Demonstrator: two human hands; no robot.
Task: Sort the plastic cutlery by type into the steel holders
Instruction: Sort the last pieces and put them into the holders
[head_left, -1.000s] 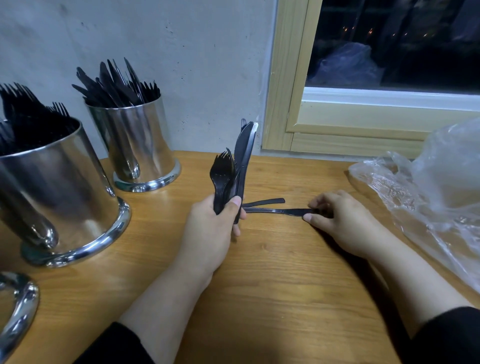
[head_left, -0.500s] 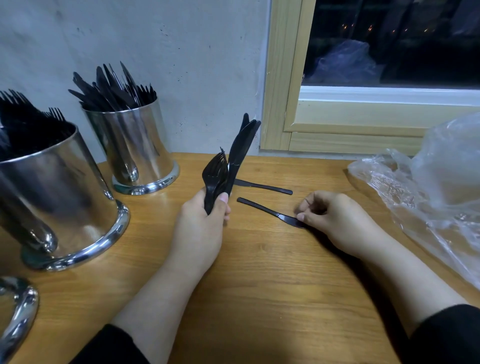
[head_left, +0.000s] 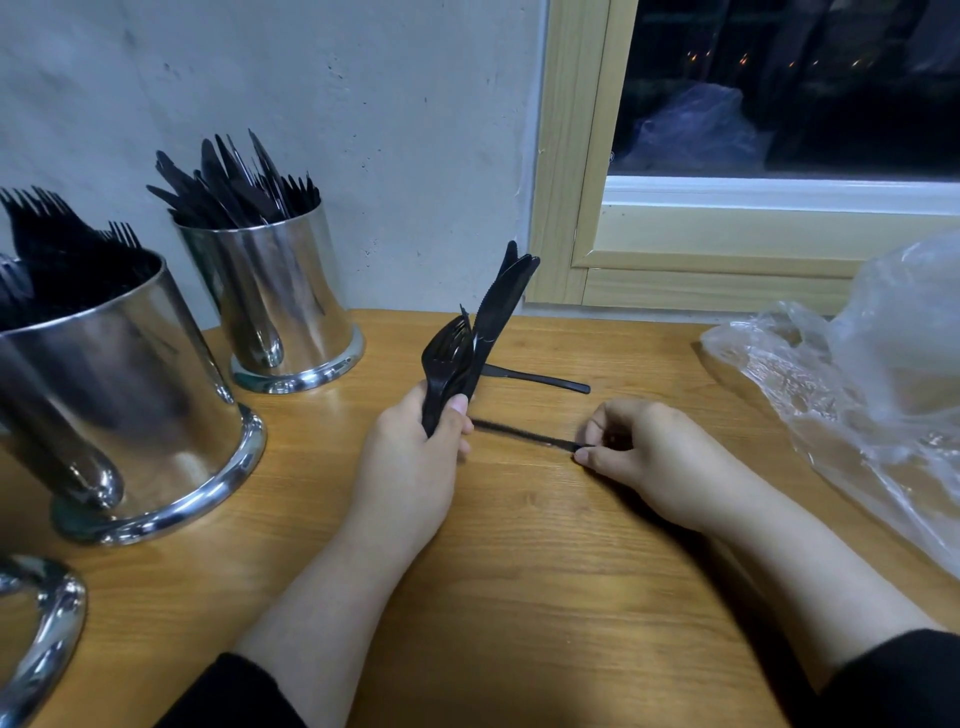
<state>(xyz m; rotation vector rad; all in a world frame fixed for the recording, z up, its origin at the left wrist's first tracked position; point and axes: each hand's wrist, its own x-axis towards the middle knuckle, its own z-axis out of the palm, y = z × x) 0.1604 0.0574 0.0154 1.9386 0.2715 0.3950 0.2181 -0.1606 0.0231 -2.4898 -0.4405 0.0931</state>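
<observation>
Wooden table (head_left: 519, 597), grain running left to right. At left, two steel holders: fork holder (head_left: 119, 405) nearer, knife holder (head_left: 280, 306) by the wall (both full). Another steel base (head_left: 47, 623) at the edge. Loose black handle (head_left: 540, 380) mid-table; clear plastic bag (head_left: 852, 405) at right.

You wear black long sleeves, pushed back so both forearms are bare. Your left sleeve (head_left: 234, 693) ends near the elbow; your right sleeve (head_left: 898, 680) likewise. Your left hand (head_left: 410, 467) and right hand (head_left: 654, 457) are ungloved, no rings or watch showing.
</observation>
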